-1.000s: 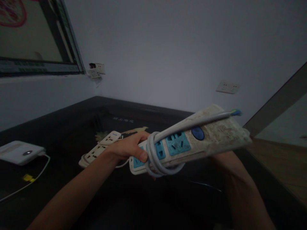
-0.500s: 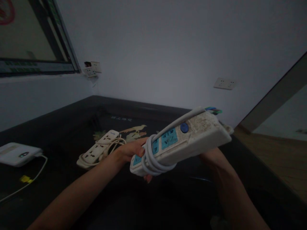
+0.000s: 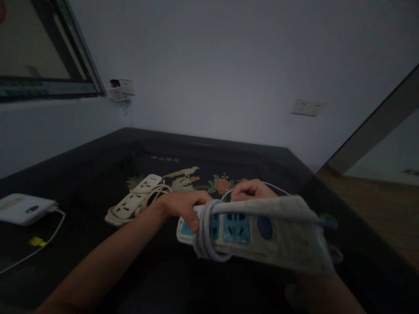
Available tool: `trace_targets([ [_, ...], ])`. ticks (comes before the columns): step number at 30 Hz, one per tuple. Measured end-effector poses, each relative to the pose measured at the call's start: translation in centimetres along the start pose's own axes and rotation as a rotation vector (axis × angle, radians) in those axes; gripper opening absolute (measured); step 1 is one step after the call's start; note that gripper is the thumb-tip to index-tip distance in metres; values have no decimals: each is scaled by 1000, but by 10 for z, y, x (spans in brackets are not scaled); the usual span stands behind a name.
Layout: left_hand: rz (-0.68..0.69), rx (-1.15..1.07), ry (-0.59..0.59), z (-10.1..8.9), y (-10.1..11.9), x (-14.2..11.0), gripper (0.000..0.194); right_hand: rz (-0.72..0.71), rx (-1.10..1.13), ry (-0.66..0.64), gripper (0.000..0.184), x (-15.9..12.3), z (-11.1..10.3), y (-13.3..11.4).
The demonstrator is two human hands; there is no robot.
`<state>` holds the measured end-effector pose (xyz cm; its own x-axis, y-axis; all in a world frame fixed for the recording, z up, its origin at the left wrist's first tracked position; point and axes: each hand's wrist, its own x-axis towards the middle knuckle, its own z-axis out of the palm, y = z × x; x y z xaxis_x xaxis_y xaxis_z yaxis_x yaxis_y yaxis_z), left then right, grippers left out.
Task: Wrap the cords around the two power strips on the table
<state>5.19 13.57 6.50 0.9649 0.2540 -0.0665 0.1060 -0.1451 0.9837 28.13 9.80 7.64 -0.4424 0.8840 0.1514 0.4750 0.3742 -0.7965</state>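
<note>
My left hand (image 3: 183,205) is closed around the near-left end of a grimy white power strip (image 3: 281,244) with blue sockets and a dark blue switch. Its thumb lies on the top face. A thick grey-white cord (image 3: 205,231) is wound several times around the strip, then runs along it to bare coloured wires (image 3: 328,221) at the right end. Behind the strip, my right hand (image 3: 250,190) has its fingers curled on a thin white cable (image 3: 276,188), which shows on both sides of it. The strip hides part of my right hand and forearm.
A second white power strip (image 3: 135,198), with its cord wrapped, lies on the dark table (image 3: 209,141) to the left. A white box-like device (image 3: 28,209) with a cable and yellow tag (image 3: 37,241) sits farther left. Wall sockets (image 3: 307,107) are behind.
The held power strip has swung lower and more level at its right end. My right hand has come from beneath it to behind it, and the thin white cable now shows there.
</note>
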Motion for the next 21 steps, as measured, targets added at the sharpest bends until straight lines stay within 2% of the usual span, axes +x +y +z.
trace_targets([
  [1,-31,37,-98,0,7,-1,59,6,54,-38,26,1,0,-2],
  [3,-102,212,-130,4,21,-4,47,27,115,-74,24,3,1,-6],
  [6,-192,632,30,15,33,-8,34,82,58,-38,21,3,3,-8],
  [9,-245,955,211,26,31,-9,28,106,-73,42,18,4,6,-10],
  [14,-328,1183,337,30,21,-8,27,127,-314,100,14,2,16,-23],
  [21,-410,1388,530,18,28,-12,27,102,-606,148,28,-8,30,-40],
])
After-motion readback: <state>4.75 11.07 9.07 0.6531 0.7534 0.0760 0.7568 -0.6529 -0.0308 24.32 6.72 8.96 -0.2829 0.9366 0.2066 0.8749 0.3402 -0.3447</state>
